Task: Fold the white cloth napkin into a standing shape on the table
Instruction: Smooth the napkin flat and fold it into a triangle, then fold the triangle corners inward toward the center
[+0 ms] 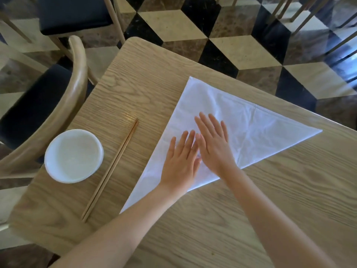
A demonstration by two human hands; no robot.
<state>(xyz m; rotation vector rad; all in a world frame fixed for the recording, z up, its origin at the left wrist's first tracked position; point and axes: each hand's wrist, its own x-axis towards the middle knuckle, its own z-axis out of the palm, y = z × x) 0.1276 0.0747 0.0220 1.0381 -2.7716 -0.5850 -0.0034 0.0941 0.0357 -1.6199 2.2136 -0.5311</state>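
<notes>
Both hands lying flat w/ fingers spread, left hand [180, 163] & right hand [214, 146] touching, pressing mid napkin [251, 128]. Triangle's long fold edge running just behind wrists, apex pointing away past fingertips.

A white cloth napkin [241, 120] lies flat as a triangle on the wooden worktop [251, 209]. The left hand [180, 161] and right hand [214, 146] press palm-down on it, side by side, fingers [202, 124] spread. A white bowl [74, 156] and chopsticks [111, 170] sit to the left.
</notes>
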